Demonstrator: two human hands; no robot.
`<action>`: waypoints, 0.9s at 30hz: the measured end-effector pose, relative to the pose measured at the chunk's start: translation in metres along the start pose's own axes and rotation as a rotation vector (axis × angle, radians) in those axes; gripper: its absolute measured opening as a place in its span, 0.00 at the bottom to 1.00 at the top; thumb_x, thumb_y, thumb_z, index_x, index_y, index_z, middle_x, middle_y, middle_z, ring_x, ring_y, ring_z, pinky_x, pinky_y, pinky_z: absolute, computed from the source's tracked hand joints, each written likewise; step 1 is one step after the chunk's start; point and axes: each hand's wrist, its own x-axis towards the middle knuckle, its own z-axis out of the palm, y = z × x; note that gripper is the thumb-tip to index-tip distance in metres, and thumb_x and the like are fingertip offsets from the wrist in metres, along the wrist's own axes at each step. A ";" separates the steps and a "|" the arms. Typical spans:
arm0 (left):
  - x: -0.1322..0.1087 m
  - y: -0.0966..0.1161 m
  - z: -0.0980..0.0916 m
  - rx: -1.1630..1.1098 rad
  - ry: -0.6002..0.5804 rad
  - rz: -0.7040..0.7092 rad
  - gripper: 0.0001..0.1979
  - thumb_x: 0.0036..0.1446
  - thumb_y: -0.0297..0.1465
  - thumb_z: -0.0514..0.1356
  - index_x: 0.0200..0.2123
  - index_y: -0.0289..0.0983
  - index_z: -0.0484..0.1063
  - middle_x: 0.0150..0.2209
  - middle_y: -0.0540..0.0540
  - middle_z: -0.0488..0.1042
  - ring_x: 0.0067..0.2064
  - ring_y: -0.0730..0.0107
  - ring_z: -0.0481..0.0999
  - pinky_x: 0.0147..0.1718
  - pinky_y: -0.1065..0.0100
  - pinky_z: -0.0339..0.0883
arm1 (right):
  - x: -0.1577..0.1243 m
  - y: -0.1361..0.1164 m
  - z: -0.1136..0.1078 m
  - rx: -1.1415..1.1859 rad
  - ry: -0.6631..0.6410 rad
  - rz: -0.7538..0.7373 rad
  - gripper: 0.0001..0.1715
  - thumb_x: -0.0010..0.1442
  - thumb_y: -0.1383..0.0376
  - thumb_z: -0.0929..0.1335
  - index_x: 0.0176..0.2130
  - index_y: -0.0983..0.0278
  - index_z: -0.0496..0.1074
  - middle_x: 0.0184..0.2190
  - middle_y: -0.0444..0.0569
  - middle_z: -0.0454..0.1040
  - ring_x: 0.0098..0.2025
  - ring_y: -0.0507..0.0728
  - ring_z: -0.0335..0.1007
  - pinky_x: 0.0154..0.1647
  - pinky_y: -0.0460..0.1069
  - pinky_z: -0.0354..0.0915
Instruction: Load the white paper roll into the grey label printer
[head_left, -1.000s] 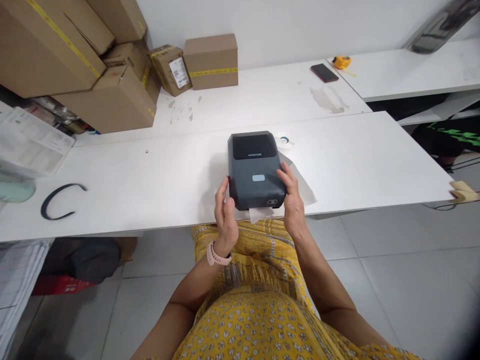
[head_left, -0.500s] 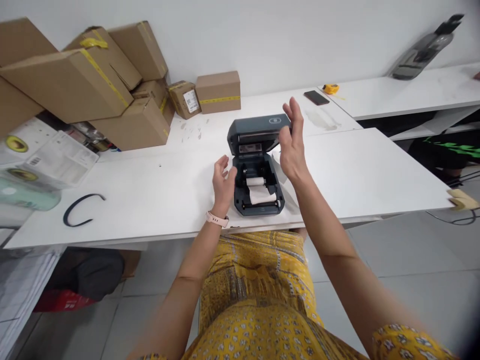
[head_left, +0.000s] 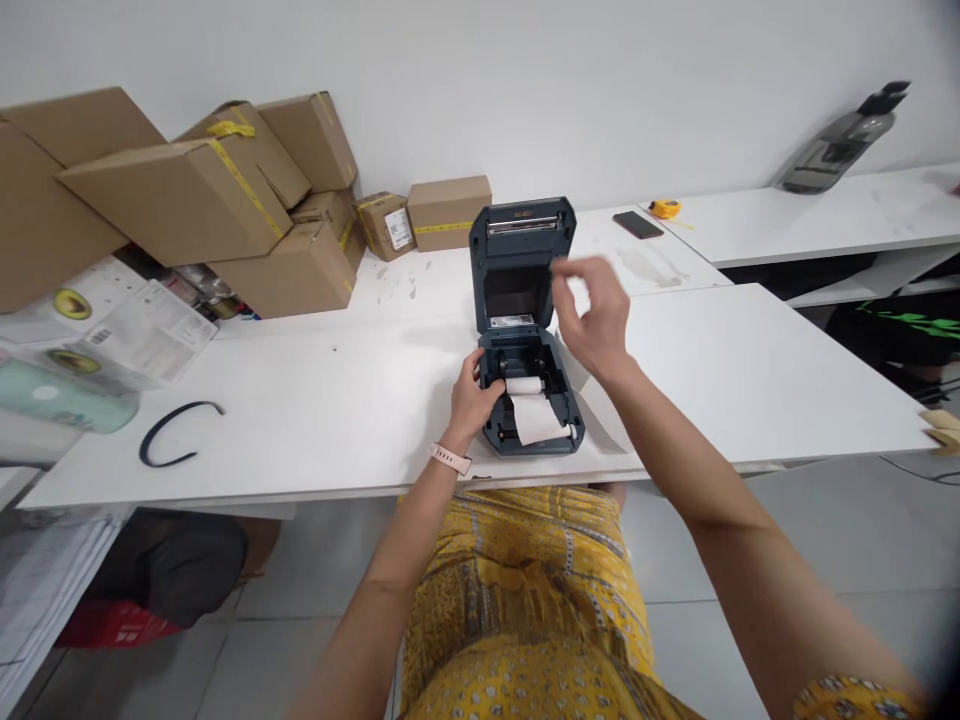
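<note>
A dark blue-grey label printer (head_left: 568,400) stands on the white table near its front edge, its lid (head_left: 523,250) raised fully upright. Inside lies a small white paper roll (head_left: 523,385), with a loose strip of paper (head_left: 536,420) reaching toward the front. My left hand (head_left: 474,398), with a pink watch band at the wrist, grips the printer's left wall, the thumb inside the rim. Just right of the lid my right hand (head_left: 596,310) hovers with curled fingers apart from the thumb, and nothing shows in it.
Cardboard boxes (head_left: 180,195) are piled at the back left. A black headband (head_left: 150,430) lies at the left. Toward the back right are a phone (head_left: 637,224), a yellow tape measure (head_left: 665,209) and a pump bottle (head_left: 836,150). White paper (head_left: 609,420) lies beside the printer.
The printer lid has swung up from half raised to upright. My left hand has closed on the printer's left wall. My right hand has moved off the lid's edge, and its fingers have curled.
</note>
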 end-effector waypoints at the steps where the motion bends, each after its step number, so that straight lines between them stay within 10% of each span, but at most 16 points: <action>1: 0.000 -0.002 0.000 0.005 0.003 0.004 0.35 0.54 0.28 0.64 0.66 0.38 0.64 0.65 0.37 0.71 0.65 0.51 0.73 0.65 0.52 0.65 | -0.011 -0.004 -0.002 0.013 -0.147 -0.015 0.26 0.73 0.54 0.58 0.55 0.60 0.77 0.52 0.56 0.81 0.56 0.65 0.77 0.60 0.62 0.70; 6: -0.001 0.000 -0.002 0.069 0.001 -0.003 0.36 0.55 0.32 0.64 0.67 0.40 0.63 0.62 0.39 0.75 0.60 0.52 0.77 0.61 0.53 0.68 | -0.035 -0.003 0.005 -0.103 -0.974 -0.190 0.21 0.67 0.66 0.62 0.51 0.63 0.81 0.53 0.57 0.83 0.60 0.66 0.76 0.72 0.68 0.55; 13: -0.001 0.016 -0.021 0.344 -0.103 -0.040 0.43 0.57 0.35 0.61 0.74 0.37 0.52 0.44 0.40 0.84 0.42 0.51 0.82 0.51 0.51 0.70 | -0.018 -0.002 0.029 -0.204 -1.331 -0.263 0.21 0.65 0.62 0.66 0.54 0.62 0.79 0.45 0.57 0.86 0.52 0.67 0.81 0.72 0.71 0.49; 19: -0.003 0.013 -0.023 0.376 -0.136 0.032 0.39 0.59 0.32 0.56 0.74 0.41 0.53 0.43 0.43 0.83 0.37 0.56 0.80 0.47 0.55 0.71 | -0.003 0.007 0.018 0.096 -1.319 -0.254 0.18 0.64 0.59 0.68 0.51 0.61 0.80 0.48 0.52 0.85 0.50 0.63 0.79 0.61 0.60 0.65; 23: -0.007 0.014 -0.022 0.339 -0.100 0.020 0.35 0.60 0.32 0.57 0.72 0.44 0.59 0.45 0.44 0.83 0.37 0.57 0.80 0.47 0.55 0.71 | -0.018 0.032 -0.047 0.493 -1.033 -0.041 0.30 0.61 0.45 0.71 0.55 0.61 0.78 0.51 0.51 0.83 0.49 0.59 0.78 0.52 0.53 0.71; 27: -0.009 0.016 -0.022 0.277 -0.083 0.024 0.33 0.60 0.33 0.59 0.69 0.44 0.64 0.31 0.50 0.78 0.32 0.61 0.77 0.43 0.60 0.69 | -0.071 0.062 -0.120 0.405 -0.723 0.154 0.33 0.60 0.40 0.70 0.51 0.61 0.79 0.46 0.52 0.83 0.52 0.62 0.76 0.58 0.58 0.69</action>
